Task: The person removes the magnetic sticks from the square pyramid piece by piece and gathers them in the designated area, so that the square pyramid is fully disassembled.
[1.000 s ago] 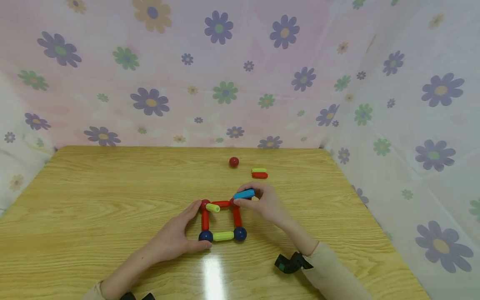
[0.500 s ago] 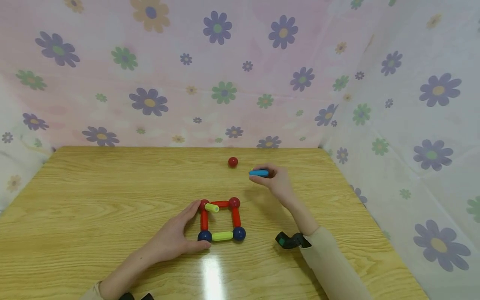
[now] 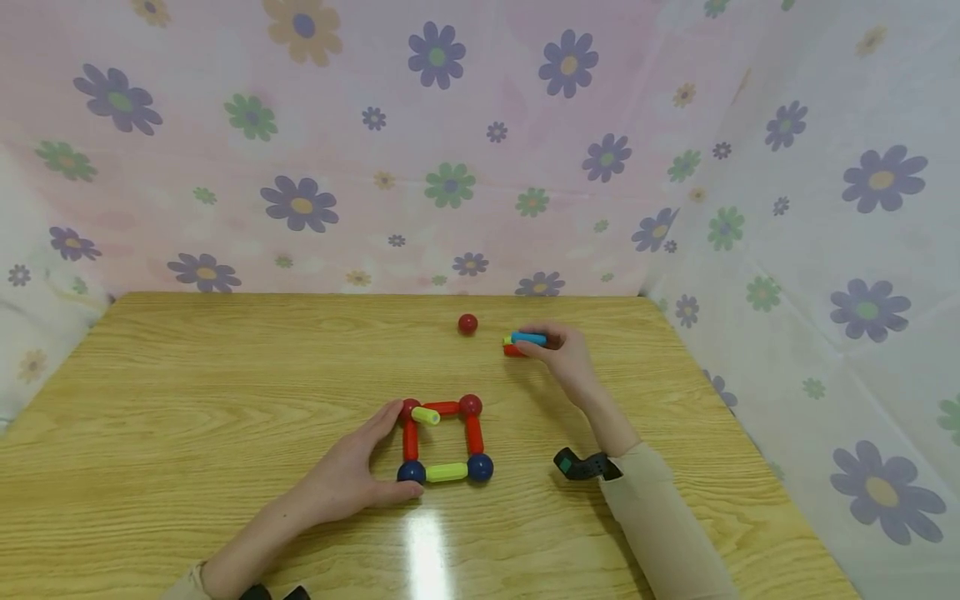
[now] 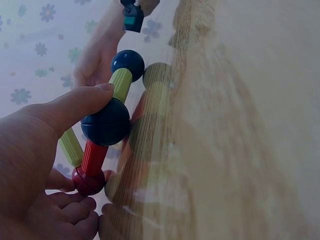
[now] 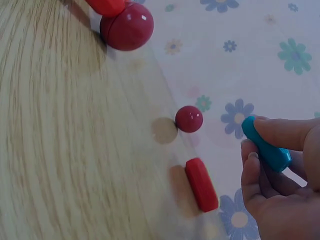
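Note:
A four-sided frame of rods and balls lies on the table, with dark blue balls [image 3: 480, 467] at its near corners and red balls [image 3: 470, 406] at the far ones. A yellow-green rod [image 3: 426, 416] sticks up from the far left ball. My left hand [image 3: 348, 473] grips the frame's left side, thumb at the near blue ball [image 4: 105, 122], fingertips by the red ball [image 4: 88, 181]. Pinched between right thumb and fingers is a blue rod [image 5: 267, 145]; that hand [image 3: 564, 360] is above a red rod [image 5: 201, 185] and a yellow-green rod [image 3: 507, 341].
A loose red ball [image 3: 468, 324] lies toward the table's back edge, left of the loose rods. Flowered cloth [image 3: 450, 233] hangs behind the table [image 3: 247, 358] and along its right side.
My right hand has moved from the frame's far right corner back and right to the loose rods, still pinching the blue rod. My left hand has stayed put.

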